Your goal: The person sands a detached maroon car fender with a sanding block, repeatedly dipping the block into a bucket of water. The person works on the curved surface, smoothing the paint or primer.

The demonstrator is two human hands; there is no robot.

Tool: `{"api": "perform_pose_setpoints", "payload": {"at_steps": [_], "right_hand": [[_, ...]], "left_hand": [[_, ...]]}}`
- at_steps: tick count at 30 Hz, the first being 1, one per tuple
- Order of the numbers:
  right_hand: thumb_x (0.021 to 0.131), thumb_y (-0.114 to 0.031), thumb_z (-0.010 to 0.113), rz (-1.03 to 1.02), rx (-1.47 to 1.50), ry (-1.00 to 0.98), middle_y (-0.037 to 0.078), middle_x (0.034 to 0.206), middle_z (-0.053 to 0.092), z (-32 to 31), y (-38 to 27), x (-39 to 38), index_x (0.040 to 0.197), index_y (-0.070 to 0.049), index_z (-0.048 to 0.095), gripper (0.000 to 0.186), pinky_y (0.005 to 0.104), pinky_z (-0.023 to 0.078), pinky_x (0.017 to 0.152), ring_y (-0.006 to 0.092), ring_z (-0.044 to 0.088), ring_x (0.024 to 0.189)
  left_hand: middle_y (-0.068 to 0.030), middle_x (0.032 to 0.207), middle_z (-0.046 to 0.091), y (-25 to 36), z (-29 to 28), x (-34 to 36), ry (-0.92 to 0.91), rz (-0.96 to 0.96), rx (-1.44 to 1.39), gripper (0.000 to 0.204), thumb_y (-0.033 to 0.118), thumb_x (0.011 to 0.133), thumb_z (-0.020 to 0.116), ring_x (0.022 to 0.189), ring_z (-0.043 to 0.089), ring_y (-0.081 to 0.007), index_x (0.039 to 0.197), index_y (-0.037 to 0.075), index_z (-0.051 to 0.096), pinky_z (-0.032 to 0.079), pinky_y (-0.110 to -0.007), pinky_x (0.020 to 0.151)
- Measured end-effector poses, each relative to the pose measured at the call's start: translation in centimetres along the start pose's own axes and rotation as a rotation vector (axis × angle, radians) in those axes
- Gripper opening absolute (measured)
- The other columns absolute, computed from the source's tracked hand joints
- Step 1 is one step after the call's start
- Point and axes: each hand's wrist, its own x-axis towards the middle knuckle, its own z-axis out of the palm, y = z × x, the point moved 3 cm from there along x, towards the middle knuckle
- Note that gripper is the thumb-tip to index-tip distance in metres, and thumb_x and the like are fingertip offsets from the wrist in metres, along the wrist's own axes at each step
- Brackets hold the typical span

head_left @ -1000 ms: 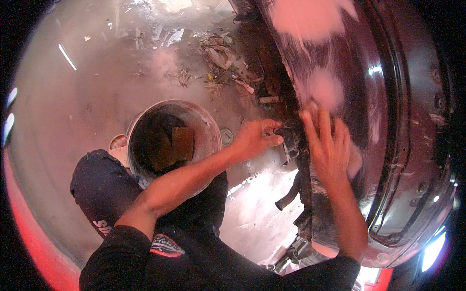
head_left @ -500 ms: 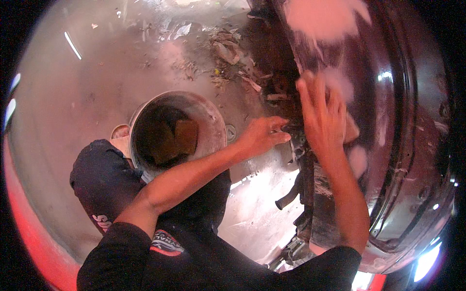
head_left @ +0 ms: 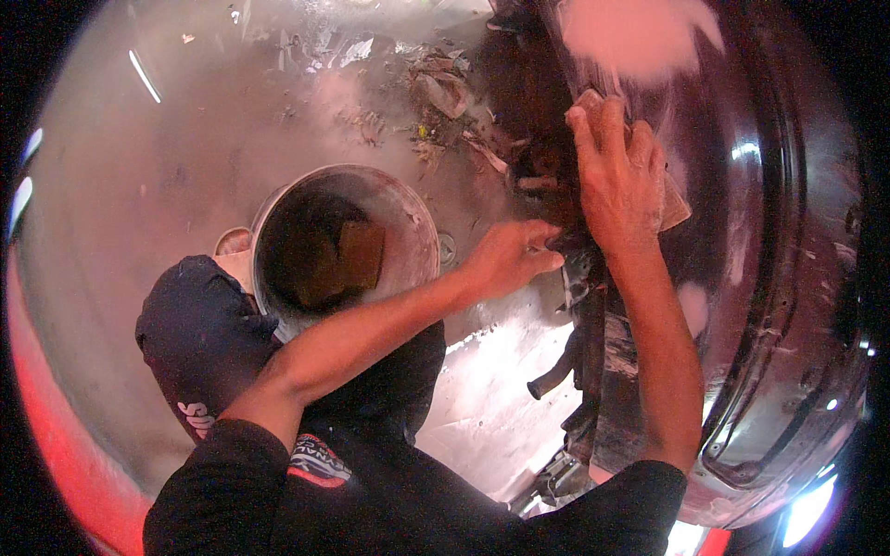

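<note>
On the dark car body panel (head_left: 709,241) at the right, my right hand (head_left: 623,171) presses a flat tan sanding block (head_left: 676,204). Its fingers lie spread over the block, whose edges show past the fingertips and beside the palm. A pale filler patch (head_left: 640,42) lies on the panel beyond this hand, and a smaller pale patch (head_left: 692,306) is nearer me. Beside the panel's left edge is my left hand (head_left: 510,262), its thumb and fingers apart and slightly curled. Nothing shows held in it; whether its fingertips touch the dark edge parts I cannot tell.
A round bucket (head_left: 408,208) with brown pieces inside stands left of my left forearm, next to my knee (head_left: 204,324). Scraps and debris (head_left: 440,97) litter the floor ahead. A dark pipe stub (head_left: 553,375) sticks out below the panel's edge.
My right hand has slid forward along the panel, away from me, with the sanding block under it. My left hand stays at about the same place by the edge.
</note>
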Motion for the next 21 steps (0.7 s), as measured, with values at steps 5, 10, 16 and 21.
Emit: {"api": "perform_pose_setpoints", "payload": {"at_steps": [5,10,16,21], "right_hand": [[0.091,-0.019,0.053,-0.091,0.003,-0.009,0.018,0.141,0.05,0.1,-1.0,-8.6,0.141,-0.011,0.052,0.05,0.0452,0.048,0.096,0.0348,0.056,0.112],[0.087,-0.011,0.054,-0.019,0.097,0.067,0.016,0.146,0.044,0.5,0.5,-2.5,0.146,-0.019,0.047,0.059,0.0505,0.046,0.094,0.0383,0.053,0.112],[0.081,-0.008,0.059,0.255,0.274,0.259,0.012,0.129,0.052,-2.5,-1.1,4.5,0.127,-0.02,0.057,0.048,0.049,0.046,0.085,0.0363,0.053,0.104],[0.086,-0.023,0.061,0.439,0.555,0.227,0.012,0.124,0.052,-0.6,-7.5,3.3,0.124,-0.015,0.057,0.039,0.0479,0.046,0.083,0.0355,0.053,0.099]], "left_hand": [[-0.0248,0.108,0.07,-0.5,-0.5,-0.3,0.031,-0.006,-0.029,0.054,0.028,0.084,0.075,0.1,0.07,-0.0342,0.126,-0.004,0.063,0.053,-0.041,0.088],[-0.0232,0.108,0.07,-0.7,0.1,-0.4,0.017,0.025,0.0,0.053,0.03,0.085,0.074,0.102,0.069,-0.0312,0.126,-0.003,0.063,0.053,-0.04,0.089],[-0.0136,0.11,0.072,-1.3,-3.5,1.3,0.095,0.044,-0.357,0.045,0.04,0.097,0.061,0.101,0.069,-0.0283,0.121,0.002,0.067,0.052,-0.042,0.091],[-0.0112,0.125,0.064,2.1,-8.0,2.8,0.185,-0.053,-1.249,0.055,0.049,0.103,0.042,0.108,0.064,-0.0231,0.131,0.005,0.058,0.049,-0.04,0.096]]}}
